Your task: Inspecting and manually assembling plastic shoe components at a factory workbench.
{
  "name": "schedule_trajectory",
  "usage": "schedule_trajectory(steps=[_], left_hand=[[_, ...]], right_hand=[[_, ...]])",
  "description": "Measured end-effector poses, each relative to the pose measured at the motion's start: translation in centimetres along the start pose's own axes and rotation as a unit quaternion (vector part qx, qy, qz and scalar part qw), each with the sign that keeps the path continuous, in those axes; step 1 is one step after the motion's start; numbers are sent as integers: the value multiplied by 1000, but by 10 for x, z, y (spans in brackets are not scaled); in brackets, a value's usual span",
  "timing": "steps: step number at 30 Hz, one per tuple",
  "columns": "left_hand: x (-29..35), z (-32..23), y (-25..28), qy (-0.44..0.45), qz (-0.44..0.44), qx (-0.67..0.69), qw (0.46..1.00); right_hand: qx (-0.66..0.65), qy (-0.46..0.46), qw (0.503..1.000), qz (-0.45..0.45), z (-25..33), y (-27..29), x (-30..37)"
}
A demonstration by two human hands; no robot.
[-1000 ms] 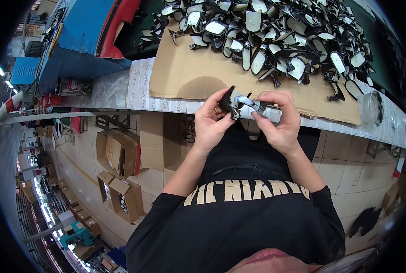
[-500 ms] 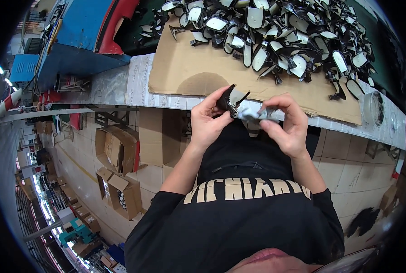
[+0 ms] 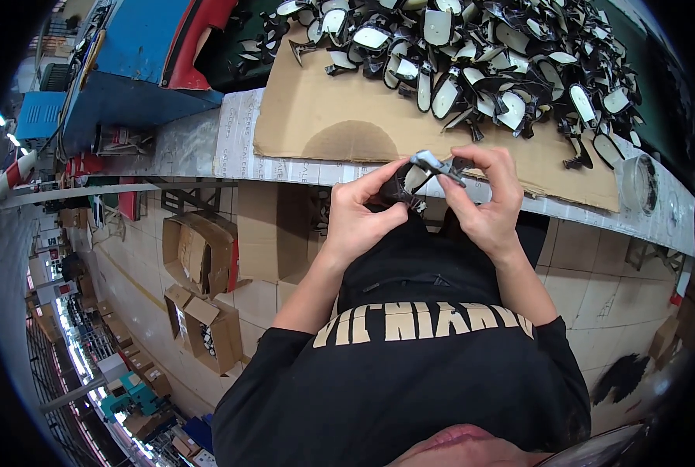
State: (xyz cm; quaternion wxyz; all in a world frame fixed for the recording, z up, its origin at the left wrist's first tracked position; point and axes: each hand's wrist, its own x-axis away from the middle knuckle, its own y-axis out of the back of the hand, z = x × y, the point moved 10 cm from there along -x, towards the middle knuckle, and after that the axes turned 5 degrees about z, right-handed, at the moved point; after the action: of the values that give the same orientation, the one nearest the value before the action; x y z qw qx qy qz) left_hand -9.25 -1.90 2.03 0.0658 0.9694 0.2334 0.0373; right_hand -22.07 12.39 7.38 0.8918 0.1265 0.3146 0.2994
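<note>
Beyond the grip spread a cardboard sheet (image 3: 285, 109), its far part under a heap (image 3: 472, 70) of black pieces with pale faces. The left hand (image 3: 363, 216) held a similar dark piece (image 3: 395, 187) by thumb and fingers; just right of it, the right hand (image 3: 489, 198) pinched a small grey-blue item (image 3: 428, 160), contact unclear.

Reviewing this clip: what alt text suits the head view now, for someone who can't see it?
Seen from above, the left hand holds a black piece while the right hand pinches a grey item close beside it. Beyond, a heap of black-and-white pieces lies partly on cardboard.
</note>
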Motion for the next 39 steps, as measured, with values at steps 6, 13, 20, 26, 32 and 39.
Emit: schedule_trajectory(steps=[6, 13, 20, 26, 32, 39], left_hand=[[2, 19, 2, 56, -6, 105, 993], [1, 23, 2, 29, -23, 175, 984], [3, 24, 10, 55, -23, 239, 969], [30, 27, 69, 141, 12, 64, 988], [53, 5, 142, 155, 27, -393, 906], [-57, -11, 94, -50, -40, -235, 970]], right_hand=[[-37, -42, 998, -4, -10, 4, 7], [-31, -36, 998, 38, -5, -14, 13], [13, -64, 998, -25, -37, 5, 6], [-91, -118, 989, -26, -67, 7, 10], [-295, -222, 929, 10, -111, -7, 18], [-332, -213, 918, 27, -117, -9, 19]])
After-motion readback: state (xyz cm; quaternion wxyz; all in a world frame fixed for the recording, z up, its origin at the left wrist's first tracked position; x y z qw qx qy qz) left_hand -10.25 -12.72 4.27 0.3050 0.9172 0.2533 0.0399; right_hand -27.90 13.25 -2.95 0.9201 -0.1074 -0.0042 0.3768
